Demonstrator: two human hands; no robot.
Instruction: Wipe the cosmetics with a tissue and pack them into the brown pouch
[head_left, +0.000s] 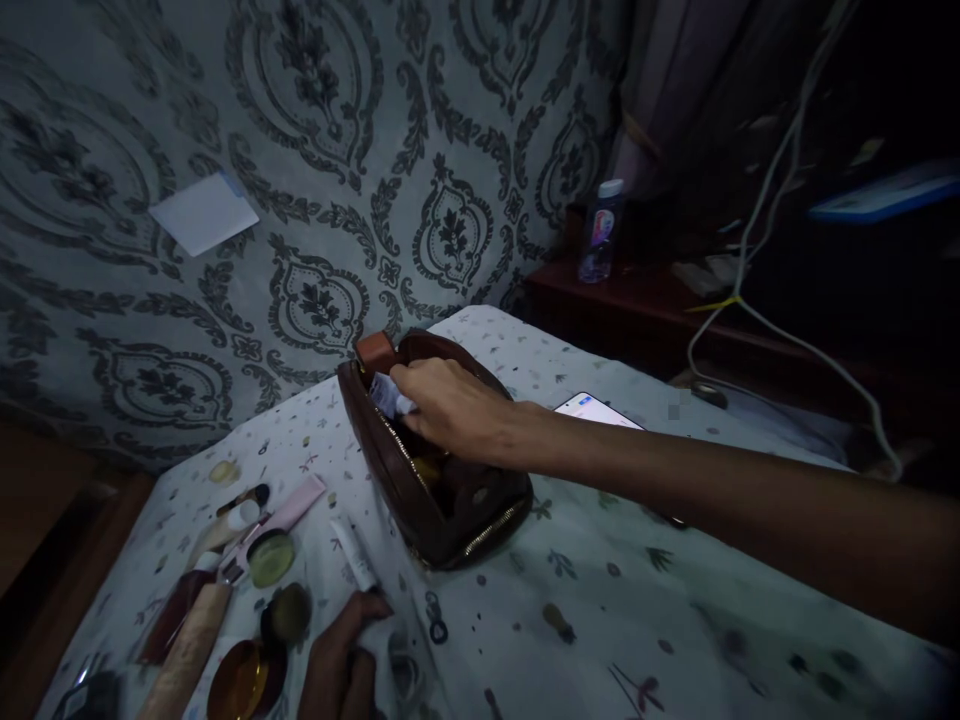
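A brown zippered pouch (390,490) stands unzipped on the bed, its mouth facing up. My right hand (457,405) reaches over it from the right, fingers pinching a crumpled whitish packet (385,393) at the pouch's far end. What kind of packet it is does not show clearly. Dark contents and something yellowish lie deeper in the pouch, partly hidden. At the lower edge my left hand (341,650) is curled at the near end of a slim white tube (352,555). Part of that hand is cut off by the frame.
Cosmetics lie at left: a pink tube (300,500), a round green-lidded jar (270,557), an amber jar (244,685), several bottles. A lit phone (596,408) rests behind my right forearm. A clear bottle (600,235) stands on a red-brown table (637,305); white cable (817,365) hangs at right.
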